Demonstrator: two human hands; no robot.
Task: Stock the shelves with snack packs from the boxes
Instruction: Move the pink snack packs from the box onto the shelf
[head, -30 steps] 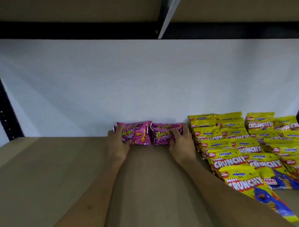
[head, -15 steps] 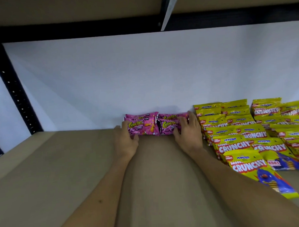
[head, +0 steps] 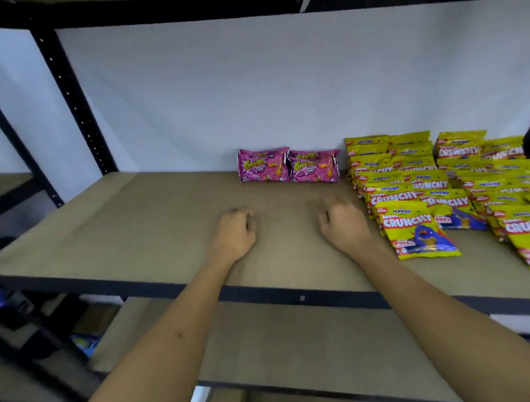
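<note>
1. Standing upright against the white back wall (head: 283, 93), two pink snack packs (head: 288, 166) sit side by side on the brown shelf board (head: 137, 230), printed fronts facing outward toward the aisle.
2. Each pink pack has its long axis running left to right along the wall; the two touch at their inner edges, and more pink packs appear to stand behind them, though how many cannot be told.
3. The left hand (head: 233, 234) hovers over the board, in front of the pink packs and apart from them, fingers loosely curled and holding nothing.
4. The right hand (head: 344, 226) lies level with the left, also apart from the packs, its fingers relaxed and slightly spread, with nothing in its grasp.
5. Bare board lies between the hands and the pink packs; nothing stands in the way there.
6. Just right of the pink packs, with a narrow gap between, rows of yellow snack packs (head: 416, 224) run from the wall toward the front edge, overlapping like shingles, their tops leaning back.
7. The frontmost yellow pack lies near the right hand, just beside its wrist.
8. A black perforated upright (head: 71, 100) frames the shelf at the left rear.
9. A lower shelf (head: 294, 345) of the same brown board shows beneath the forearms; dark, blurred things at lower left cannot be made out.
</note>
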